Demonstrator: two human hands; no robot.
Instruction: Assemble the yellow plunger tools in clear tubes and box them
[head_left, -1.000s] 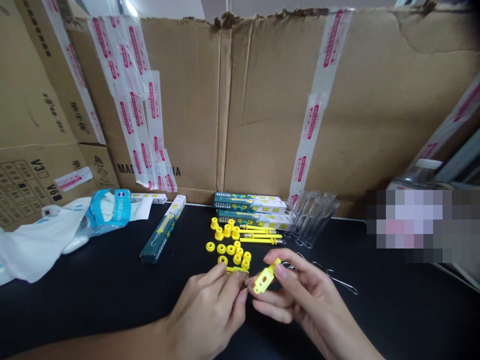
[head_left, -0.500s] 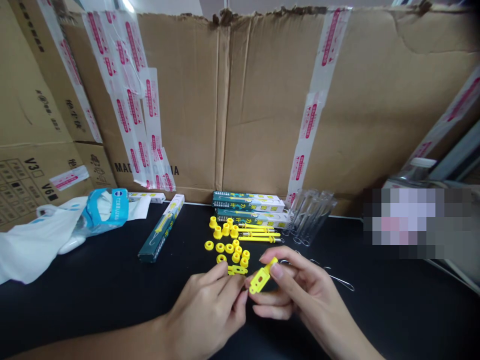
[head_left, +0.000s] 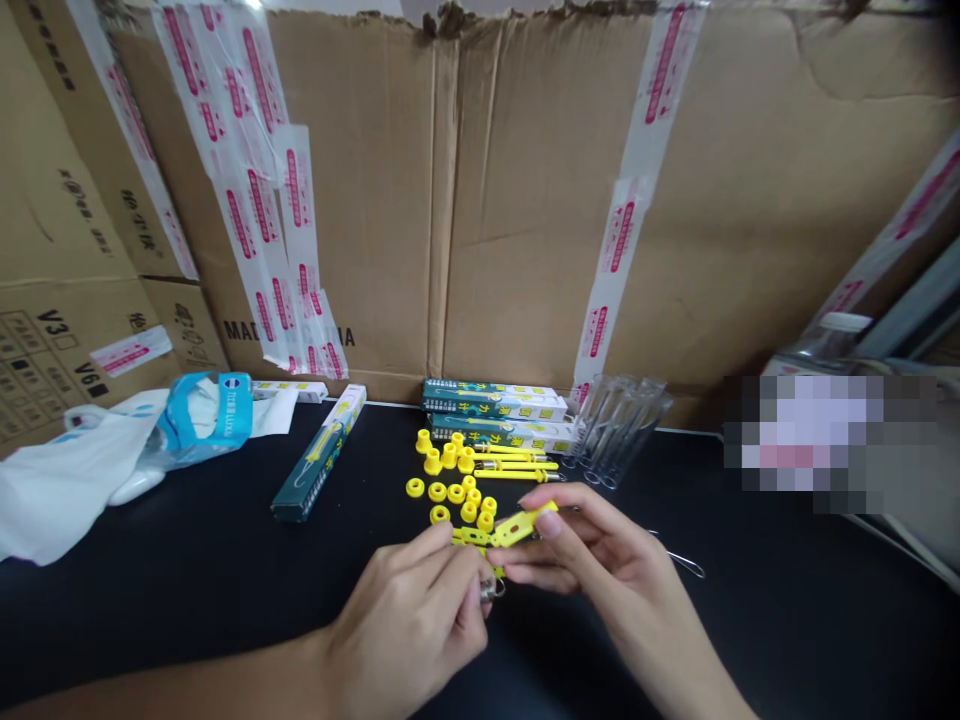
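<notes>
My left hand (head_left: 420, 610) is closed around a small metal spring (head_left: 488, 588); its end loop shows past the fingers and the rest is hidden. Between thumb and forefinger, my right hand (head_left: 592, 560) pinches a flat yellow plastic piece (head_left: 517, 527) with a slot in it. The two hands nearly meet, and the piece's left end is close to my left fingertips. Another slotted yellow piece (head_left: 472, 536) lies just beyond my left hand. Behind it are several yellow rings (head_left: 437, 491) and flanged caps (head_left: 433, 462), and yellow rods with metal springs (head_left: 517, 475).
Green-and-white spring scale boxes (head_left: 495, 432) are stacked at the back, with clear tubes (head_left: 615, 430) to their right. Another box (head_left: 319, 455) lies left of centre. A blue tissue pack (head_left: 206, 420) is farther left. A wire hook (head_left: 679, 560) lies beyond my right hand. Cardboard (head_left: 525, 200) walls the back.
My right hand has turned the yellow piece flatter, nearer horizontal. The metal spring's end now shows at my left fingertips. The view has shifted slightly.
</notes>
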